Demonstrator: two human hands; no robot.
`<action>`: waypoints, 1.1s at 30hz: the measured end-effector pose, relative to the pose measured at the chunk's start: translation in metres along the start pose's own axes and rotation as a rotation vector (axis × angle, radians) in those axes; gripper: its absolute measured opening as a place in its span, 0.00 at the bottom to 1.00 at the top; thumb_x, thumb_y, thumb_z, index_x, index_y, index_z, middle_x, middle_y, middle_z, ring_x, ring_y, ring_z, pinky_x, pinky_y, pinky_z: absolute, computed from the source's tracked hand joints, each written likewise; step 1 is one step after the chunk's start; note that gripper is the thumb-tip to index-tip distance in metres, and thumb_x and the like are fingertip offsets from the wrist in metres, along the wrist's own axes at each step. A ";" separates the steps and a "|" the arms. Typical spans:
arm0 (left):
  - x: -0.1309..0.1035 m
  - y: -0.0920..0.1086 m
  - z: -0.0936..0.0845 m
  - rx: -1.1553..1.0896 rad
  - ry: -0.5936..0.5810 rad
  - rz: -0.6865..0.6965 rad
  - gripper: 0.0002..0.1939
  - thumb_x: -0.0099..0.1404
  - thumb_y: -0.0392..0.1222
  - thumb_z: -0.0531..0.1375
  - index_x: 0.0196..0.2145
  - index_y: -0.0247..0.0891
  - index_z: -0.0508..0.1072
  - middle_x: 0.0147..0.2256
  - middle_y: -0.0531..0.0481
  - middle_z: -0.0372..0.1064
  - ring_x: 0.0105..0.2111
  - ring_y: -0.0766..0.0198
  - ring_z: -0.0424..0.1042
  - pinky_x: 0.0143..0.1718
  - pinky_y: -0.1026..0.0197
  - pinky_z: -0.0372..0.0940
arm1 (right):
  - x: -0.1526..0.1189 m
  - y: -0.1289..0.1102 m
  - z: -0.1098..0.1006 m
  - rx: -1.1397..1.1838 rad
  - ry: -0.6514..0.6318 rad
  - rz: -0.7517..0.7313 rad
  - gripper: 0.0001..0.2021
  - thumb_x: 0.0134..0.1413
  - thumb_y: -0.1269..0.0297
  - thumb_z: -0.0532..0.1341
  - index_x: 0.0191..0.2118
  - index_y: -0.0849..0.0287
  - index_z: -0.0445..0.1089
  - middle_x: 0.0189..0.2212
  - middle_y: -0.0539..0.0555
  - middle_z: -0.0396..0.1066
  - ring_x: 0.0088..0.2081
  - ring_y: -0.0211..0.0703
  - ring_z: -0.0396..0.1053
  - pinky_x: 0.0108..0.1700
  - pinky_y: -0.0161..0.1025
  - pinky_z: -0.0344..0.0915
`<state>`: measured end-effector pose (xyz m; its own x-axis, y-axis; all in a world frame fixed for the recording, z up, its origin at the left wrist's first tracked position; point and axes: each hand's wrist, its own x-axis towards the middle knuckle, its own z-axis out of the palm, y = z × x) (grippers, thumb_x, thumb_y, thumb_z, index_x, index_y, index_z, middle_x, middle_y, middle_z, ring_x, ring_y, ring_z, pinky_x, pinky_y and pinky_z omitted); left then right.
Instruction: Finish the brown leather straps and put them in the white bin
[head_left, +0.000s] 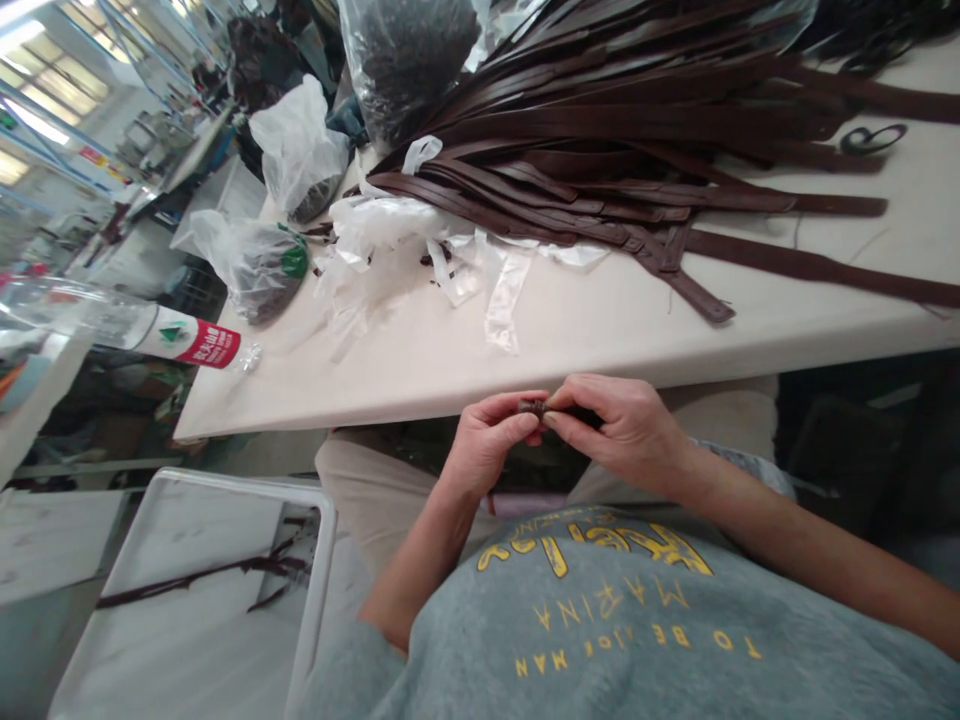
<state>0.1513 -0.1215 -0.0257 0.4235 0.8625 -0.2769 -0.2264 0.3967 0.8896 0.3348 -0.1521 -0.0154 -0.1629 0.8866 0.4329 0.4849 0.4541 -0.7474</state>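
Just in front of the table edge, both hands meet over my lap. Pinched between the thumb and fingers of my left hand (487,435) is a small dark brown piece (532,407), possibly leather, too small to make out fully. The fingertips of my right hand (626,425) are closed on the piece's other end. On the table beyond lies a large heap of dark brown straps (600,130), some with stitched ends. One short strap end (697,295) points toward the table's near edge.
White plastic scraps (390,230) and tied clear bags (300,140) are on the table (412,370) at left. A plastic bottle (172,335) stands out at far left. Below it, a white bin (326,540) holds a few brown strips. A black loop (874,138) lies at right.
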 end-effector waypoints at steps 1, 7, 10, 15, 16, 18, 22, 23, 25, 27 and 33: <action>-0.001 -0.002 0.000 0.009 0.026 0.015 0.17 0.49 0.48 0.75 0.36 0.41 0.83 0.31 0.50 0.78 0.25 0.71 0.72 0.28 0.69 0.68 | 0.000 0.001 0.001 0.009 -0.007 0.004 0.11 0.65 0.64 0.57 0.32 0.59 0.72 0.26 0.49 0.72 0.27 0.36 0.67 0.30 0.33 0.60; -0.002 -0.005 -0.003 0.051 0.195 0.071 0.16 0.49 0.50 0.74 0.34 0.40 0.83 0.31 0.48 0.79 0.26 0.68 0.73 0.29 0.67 0.70 | -0.008 0.010 0.001 -0.041 -0.121 0.009 0.11 0.68 0.61 0.55 0.44 0.60 0.73 0.37 0.53 0.76 0.36 0.41 0.73 0.38 0.37 0.66; -0.002 -0.002 -0.007 0.018 0.260 0.090 0.17 0.46 0.51 0.75 0.32 0.39 0.83 0.30 0.48 0.79 0.25 0.68 0.73 0.27 0.67 0.70 | -0.017 0.014 0.000 -0.137 -0.151 0.018 0.13 0.70 0.58 0.54 0.47 0.60 0.72 0.38 0.53 0.76 0.37 0.42 0.74 0.38 0.38 0.66; -0.004 0.002 -0.006 0.003 0.262 0.101 0.15 0.45 0.49 0.75 0.31 0.40 0.83 0.30 0.50 0.78 0.23 0.71 0.71 0.26 0.69 0.69 | -0.025 0.016 0.005 -0.304 -0.151 -0.047 0.17 0.72 0.56 0.51 0.45 0.62 0.72 0.34 0.54 0.75 0.32 0.42 0.72 0.34 0.38 0.64; -0.004 0.001 -0.006 0.006 0.263 0.103 0.15 0.46 0.49 0.75 0.31 0.40 0.83 0.30 0.50 0.79 0.23 0.71 0.71 0.27 0.69 0.69 | -0.026 0.016 0.006 -0.330 -0.152 -0.059 0.17 0.72 0.57 0.50 0.43 0.63 0.72 0.33 0.54 0.74 0.31 0.41 0.71 0.32 0.37 0.63; -0.005 0.001 -0.005 0.018 0.267 0.104 0.15 0.46 0.49 0.75 0.31 0.40 0.83 0.31 0.50 0.79 0.23 0.71 0.71 0.27 0.68 0.70 | -0.025 0.017 0.008 -0.353 -0.162 -0.073 0.17 0.71 0.58 0.49 0.41 0.62 0.72 0.31 0.53 0.73 0.30 0.40 0.70 0.31 0.37 0.61; -0.006 0.000 -0.005 0.030 0.264 0.097 0.15 0.46 0.50 0.74 0.30 0.40 0.83 0.30 0.50 0.78 0.23 0.70 0.71 0.26 0.68 0.69 | -0.023 0.017 0.007 -0.318 -0.162 -0.066 0.16 0.70 0.59 0.50 0.39 0.60 0.72 0.28 0.52 0.72 0.28 0.39 0.68 0.30 0.36 0.59; -0.006 0.000 -0.005 0.029 0.261 0.095 0.15 0.46 0.50 0.74 0.31 0.40 0.83 0.30 0.50 0.78 0.23 0.70 0.71 0.26 0.68 0.69 | -0.023 0.017 0.006 -0.305 -0.162 -0.067 0.16 0.69 0.59 0.51 0.38 0.60 0.72 0.28 0.52 0.72 0.28 0.39 0.68 0.30 0.36 0.58; -0.007 0.000 -0.006 0.024 0.256 0.086 0.16 0.46 0.50 0.74 0.31 0.40 0.83 0.29 0.50 0.77 0.24 0.70 0.71 0.27 0.68 0.69 | -0.023 0.017 0.005 -0.290 -0.168 -0.078 0.16 0.69 0.59 0.50 0.37 0.60 0.72 0.27 0.51 0.71 0.27 0.38 0.67 0.30 0.36 0.58; -0.007 -0.001 -0.007 0.013 0.253 0.067 0.16 0.46 0.51 0.74 0.31 0.40 0.83 0.29 0.50 0.77 0.24 0.70 0.71 0.27 0.68 0.68 | -0.023 0.016 0.004 -0.277 -0.174 -0.093 0.17 0.70 0.60 0.50 0.36 0.60 0.72 0.25 0.51 0.70 0.26 0.38 0.66 0.29 0.36 0.56; -0.008 -0.010 -0.006 0.069 0.103 -0.023 0.17 0.48 0.49 0.74 0.35 0.39 0.83 0.30 0.50 0.77 0.26 0.70 0.70 0.29 0.68 0.67 | -0.023 0.015 0.005 -0.212 -0.201 -0.142 0.21 0.72 0.61 0.47 0.28 0.60 0.67 0.22 0.49 0.65 0.23 0.35 0.61 0.27 0.36 0.52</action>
<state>0.1445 -0.1308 -0.0351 0.3346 0.8825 -0.3306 -0.1551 0.3976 0.9043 0.3412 -0.1659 -0.0391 -0.3977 0.8252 0.4011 0.6099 0.5644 -0.5563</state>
